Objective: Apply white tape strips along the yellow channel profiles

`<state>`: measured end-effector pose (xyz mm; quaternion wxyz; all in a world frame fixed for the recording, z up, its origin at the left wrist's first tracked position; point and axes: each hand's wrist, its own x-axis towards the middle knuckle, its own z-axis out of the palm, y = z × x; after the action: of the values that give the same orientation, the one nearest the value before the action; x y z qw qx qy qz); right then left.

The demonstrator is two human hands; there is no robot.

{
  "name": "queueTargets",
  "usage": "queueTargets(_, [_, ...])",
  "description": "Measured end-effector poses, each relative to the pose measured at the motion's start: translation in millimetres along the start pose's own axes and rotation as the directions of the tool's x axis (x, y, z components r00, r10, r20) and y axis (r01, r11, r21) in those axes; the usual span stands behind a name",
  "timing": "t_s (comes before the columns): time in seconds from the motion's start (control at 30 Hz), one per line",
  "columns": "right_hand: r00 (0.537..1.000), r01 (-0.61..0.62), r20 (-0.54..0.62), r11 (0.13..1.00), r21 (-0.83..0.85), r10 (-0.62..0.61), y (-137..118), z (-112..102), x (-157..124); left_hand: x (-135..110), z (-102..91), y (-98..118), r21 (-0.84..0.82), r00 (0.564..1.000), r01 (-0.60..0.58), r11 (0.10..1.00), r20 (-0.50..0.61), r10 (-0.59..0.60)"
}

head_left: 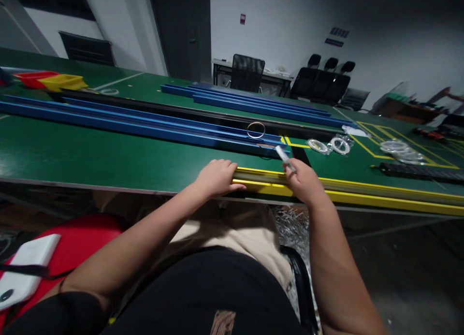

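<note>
A long yellow channel rail point(362, 192) lies along the near edge of the green table and runs off to the right. My left hand point(218, 178) is closed on its left end, thumb along the front side and fingers over the top. My right hand point(305, 181) is above the same rail, fingers pinched round a short whitish stick-like tool point(283, 155) that points up and to the left. Its exact kind I cannot make out. Just beyond the hands, a blue channel rail point(152, 129) carries a thin ring point(255, 130) near its right end.
Behind lie a black rail point(203, 113) and several more blue rails point(253, 102). Coiled rolls in clear wrap point(340, 145) sit on the right, near a black ribbed strip point(416, 171). Yellow point(64, 82) and red bins point(34, 78) stand far left. A red stool point(83, 238) is below.
</note>
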<state>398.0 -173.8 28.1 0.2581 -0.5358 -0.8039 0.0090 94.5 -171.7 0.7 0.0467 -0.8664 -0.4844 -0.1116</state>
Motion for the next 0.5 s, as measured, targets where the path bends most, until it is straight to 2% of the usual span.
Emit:
queueTargets(0.07, [0.993,0.045,0.103,0.996,0.083,-0.053,-25.4,8.6,18.0,11.9,1.6,7.6,-0.050,1.000,-0.011,0.999,0.012,0.012])
queueTargets(0.13, [0.992,0.056,0.102,0.988,0.143,-0.071,-37.9,17.3,34.1,19.0,0.9,7.7,-0.159,1.000,-0.011,0.987,0.006,0.012])
queueTargets(0.2, [0.994,0.059,0.083,0.985,0.165,-0.073,-40.2,26.8,45.0,23.2,-1.5,3.6,-0.340,0.998,0.005,0.940,-0.054,-0.025])
queueTargets(0.27, [0.996,0.041,0.074,0.984,0.172,-0.054,-37.5,36.7,49.3,27.1,-4.8,0.0,-0.544,0.984,0.000,0.839,-0.150,-0.097])
queueTargets(0.33, [0.998,0.009,0.059,0.983,0.185,-0.021,-34.2,45.0,48.3,32.6,-7.2,0.6,-0.701,0.966,-0.059,0.711,-0.221,-0.137])
queueTargets(0.43, [0.999,-0.004,0.032,0.978,0.209,-0.003,-32.0,51.5,43.9,42.1,-6.4,8.2,-0.797,0.968,-0.174,0.578,-0.247,-0.049])
queueTargets(0.5, [1.000,-0.008,0.022,0.978,0.209,0.003,-32.3,52.5,42.2,46.1,-2.7,13.4,-0.825,0.977,-0.190,0.532,-0.211,0.023])
